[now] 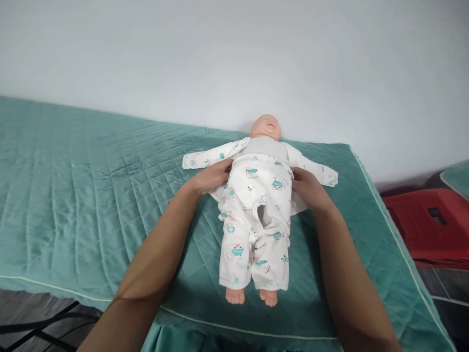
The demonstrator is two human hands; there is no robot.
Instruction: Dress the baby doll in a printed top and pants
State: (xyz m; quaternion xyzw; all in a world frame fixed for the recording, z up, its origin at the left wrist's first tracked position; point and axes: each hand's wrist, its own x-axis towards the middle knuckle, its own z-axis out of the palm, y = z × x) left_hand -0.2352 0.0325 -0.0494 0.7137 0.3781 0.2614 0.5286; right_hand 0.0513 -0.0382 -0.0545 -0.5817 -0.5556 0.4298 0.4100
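Note:
A baby doll (266,128) lies on its back on the green quilted cover, head toward the wall and feet toward me. It wears white printed trousers (260,188), pulled up to the belly, with an opening at the crotch. A white printed jacket (315,168) lies spread open under it, the sleeves stretched out to both sides. My left hand (214,177) has its fingers closed on the left edge of the trousers' waist. At the right edge of the waist, my right hand (308,186) also grips the trousers, its fingertips partly hidden.
The green quilted cover (91,195) spreads far to the left and ends in a piped edge near me. Behind it rises a pale wall (220,58). A red plastic object (428,225) stands beyond the right edge. Dark metal legs (47,325) show at the lower left.

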